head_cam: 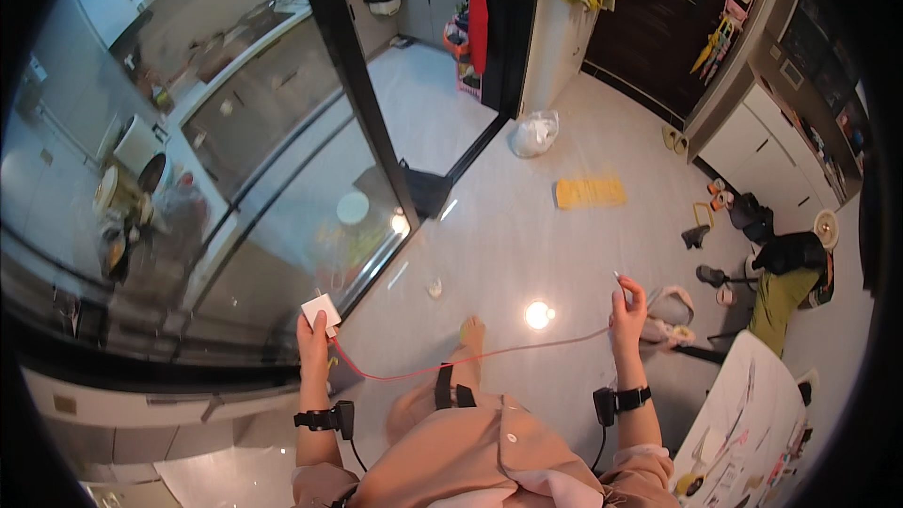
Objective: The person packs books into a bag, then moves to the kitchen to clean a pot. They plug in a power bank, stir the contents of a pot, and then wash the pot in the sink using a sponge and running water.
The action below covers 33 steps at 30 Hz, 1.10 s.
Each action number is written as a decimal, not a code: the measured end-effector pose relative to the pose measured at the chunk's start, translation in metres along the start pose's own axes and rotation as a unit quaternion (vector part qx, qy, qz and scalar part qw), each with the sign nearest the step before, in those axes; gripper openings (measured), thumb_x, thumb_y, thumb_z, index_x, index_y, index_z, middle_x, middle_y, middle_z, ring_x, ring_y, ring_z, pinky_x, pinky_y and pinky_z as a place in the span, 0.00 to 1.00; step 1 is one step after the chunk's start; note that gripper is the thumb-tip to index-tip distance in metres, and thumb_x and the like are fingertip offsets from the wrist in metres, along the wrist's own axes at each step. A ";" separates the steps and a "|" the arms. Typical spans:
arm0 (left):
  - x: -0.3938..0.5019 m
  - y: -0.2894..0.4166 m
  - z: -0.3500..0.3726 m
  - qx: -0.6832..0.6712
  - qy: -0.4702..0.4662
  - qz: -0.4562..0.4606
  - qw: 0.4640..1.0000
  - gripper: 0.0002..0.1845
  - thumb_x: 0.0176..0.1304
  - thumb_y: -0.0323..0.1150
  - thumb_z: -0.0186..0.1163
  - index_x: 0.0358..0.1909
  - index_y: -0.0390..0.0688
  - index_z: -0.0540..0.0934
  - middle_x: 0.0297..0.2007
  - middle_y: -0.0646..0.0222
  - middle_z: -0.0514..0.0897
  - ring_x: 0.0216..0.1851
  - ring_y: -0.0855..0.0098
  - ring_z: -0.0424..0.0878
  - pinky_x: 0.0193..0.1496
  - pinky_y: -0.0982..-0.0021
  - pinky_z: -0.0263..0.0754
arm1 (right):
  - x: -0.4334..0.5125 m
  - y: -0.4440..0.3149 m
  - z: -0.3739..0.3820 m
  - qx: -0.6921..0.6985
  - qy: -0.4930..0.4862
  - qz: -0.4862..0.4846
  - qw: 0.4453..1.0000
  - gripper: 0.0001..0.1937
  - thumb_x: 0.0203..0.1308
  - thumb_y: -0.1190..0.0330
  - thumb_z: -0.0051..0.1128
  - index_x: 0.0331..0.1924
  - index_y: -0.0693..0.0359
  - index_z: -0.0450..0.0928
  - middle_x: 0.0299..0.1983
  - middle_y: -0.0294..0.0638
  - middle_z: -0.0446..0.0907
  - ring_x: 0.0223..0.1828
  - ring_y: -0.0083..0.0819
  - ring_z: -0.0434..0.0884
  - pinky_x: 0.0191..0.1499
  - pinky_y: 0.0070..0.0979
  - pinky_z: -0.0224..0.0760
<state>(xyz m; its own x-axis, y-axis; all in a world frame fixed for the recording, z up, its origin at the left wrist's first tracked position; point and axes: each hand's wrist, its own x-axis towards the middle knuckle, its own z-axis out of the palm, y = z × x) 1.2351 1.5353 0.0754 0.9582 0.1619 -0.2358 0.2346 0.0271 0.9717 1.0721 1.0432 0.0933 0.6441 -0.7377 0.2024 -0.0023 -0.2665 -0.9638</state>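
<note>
My left hand (316, 340) holds a white square power adapter (321, 314), its prongs pointing up and away from me. A red charging cable (430, 369) runs from the adapter's lower edge, sags in front of my body and rises to the right. My right hand (628, 307) pinches the cable's other end, with the small plug tip (616, 275) showing above the fingers. Both wrists wear black straps with small black devices. My bare foot (473, 330) is on the floor between the hands.
A black-framed glass partition (367, 85) stands at the left, with a kitchen behind it. On the floor lie a yellow mat (591, 192) and a white plastic bag (535, 134). Shoes, a chair with clothes (783, 300) and a white table (748, 395) are at the right.
</note>
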 end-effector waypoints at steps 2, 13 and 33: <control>0.052 0.022 0.053 -0.006 -0.003 0.000 1.000 0.15 0.65 0.41 0.55 0.46 0.42 0.71 0.32 0.71 0.79 0.27 0.80 0.76 0.25 0.81 0.68 | 0.046 0.004 0.012 -0.157 -0.023 -0.042 0.986 0.13 0.62 0.75 0.51 0.51 0.62 0.69 0.57 0.44 0.68 0.33 0.15 0.70 0.30 0.10 0.61; 0.290 0.065 0.366 -0.015 -0.159 -0.021 0.987 0.20 0.63 0.43 0.58 0.49 0.40 0.70 0.34 0.70 0.79 0.26 0.80 0.77 0.26 0.79 0.69 | 0.336 0.096 0.086 -0.077 -0.062 0.057 0.993 0.10 0.66 0.69 0.49 0.45 0.66 0.75 0.29 0.33 0.76 0.29 0.16 0.72 0.33 0.15 0.64; 0.622 0.123 0.412 -0.094 0.220 -0.015 0.971 0.23 0.63 0.36 0.59 0.55 0.35 0.67 0.43 0.66 0.78 0.38 0.77 0.77 0.37 0.75 0.75 | 0.788 0.088 0.602 -0.068 -0.453 -0.012 0.889 0.05 0.66 0.72 0.47 0.42 0.64 0.71 0.23 0.28 0.67 0.23 0.13 0.65 0.27 0.13 0.58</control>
<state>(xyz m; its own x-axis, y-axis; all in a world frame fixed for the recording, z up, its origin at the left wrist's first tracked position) 1.9277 1.2327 0.0435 0.7794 0.5627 -0.2756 0.1868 0.2111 0.9594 2.0396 0.8116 0.0635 0.9968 0.0548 -0.0590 -0.0327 -0.3939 -0.9186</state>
